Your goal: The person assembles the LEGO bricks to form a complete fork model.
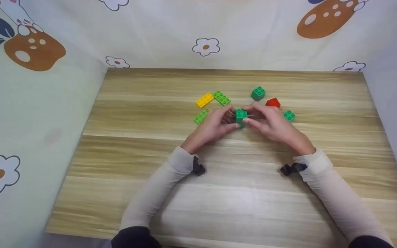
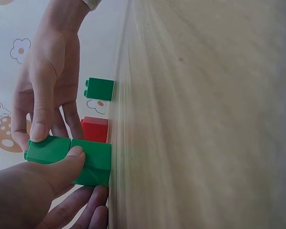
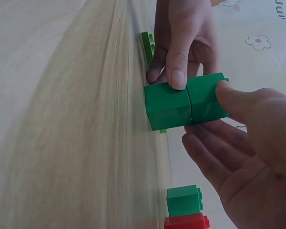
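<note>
Two green toy bricks stand one on top of the other on the wooden table, between both hands. My left hand [image 1: 212, 126] pinches the lower green brick [image 3: 169, 107], its thumb on the near face. From the other side, my right hand [image 1: 277, 124] grips the upper green brick [image 1: 241, 113] between thumb and fingers. A thin seam shows between the two bricks in the right wrist view, and the lower one touches the table. Whether their studs are fully pressed together I cannot tell.
Left of the hands lie a yellow brick [image 1: 205, 100], a light green brick [image 1: 222, 98] and another light green brick [image 1: 200, 117]. To the right are a green brick [image 1: 258, 93], a red brick [image 1: 273, 102] and a green brick [image 1: 289, 116]. Patterned cloth [image 1: 246, 44] lines the back.
</note>
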Action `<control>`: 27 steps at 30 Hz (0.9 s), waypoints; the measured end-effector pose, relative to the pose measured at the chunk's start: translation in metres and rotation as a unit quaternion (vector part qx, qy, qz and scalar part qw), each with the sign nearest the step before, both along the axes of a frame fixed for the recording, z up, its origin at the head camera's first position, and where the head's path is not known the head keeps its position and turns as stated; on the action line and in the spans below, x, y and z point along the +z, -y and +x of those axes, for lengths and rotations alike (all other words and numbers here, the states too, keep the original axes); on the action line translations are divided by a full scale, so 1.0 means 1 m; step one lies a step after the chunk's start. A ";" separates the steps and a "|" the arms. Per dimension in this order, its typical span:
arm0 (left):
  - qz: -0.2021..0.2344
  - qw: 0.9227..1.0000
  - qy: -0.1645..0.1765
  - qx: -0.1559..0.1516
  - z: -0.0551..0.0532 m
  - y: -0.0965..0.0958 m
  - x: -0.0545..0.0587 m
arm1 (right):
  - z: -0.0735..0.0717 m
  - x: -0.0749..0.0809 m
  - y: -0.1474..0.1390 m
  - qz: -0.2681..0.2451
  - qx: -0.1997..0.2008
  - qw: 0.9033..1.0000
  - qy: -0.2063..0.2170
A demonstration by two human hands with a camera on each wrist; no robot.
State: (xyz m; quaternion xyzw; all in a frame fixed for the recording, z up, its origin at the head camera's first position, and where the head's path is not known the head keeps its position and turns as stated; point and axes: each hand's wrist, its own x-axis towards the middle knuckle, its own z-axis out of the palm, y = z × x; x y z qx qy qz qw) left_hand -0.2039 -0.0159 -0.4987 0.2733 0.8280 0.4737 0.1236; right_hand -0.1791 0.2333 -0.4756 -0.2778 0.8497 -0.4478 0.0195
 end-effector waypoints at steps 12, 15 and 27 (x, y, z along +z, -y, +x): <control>0.010 1.000 0.009 0.000 -0.001 0.000 0.001 | -0.001 -0.002 -0.001 -0.015 -0.007 1.000 0.021; 0.008 1.000 0.010 0.001 -0.001 0.000 0.001 | -0.002 -0.001 -0.001 -0.012 -0.009 1.000 0.025; 0.003 1.000 0.028 0.009 0.000 -0.002 0.002 | -0.002 -0.002 -0.002 -0.016 -0.010 0.999 0.036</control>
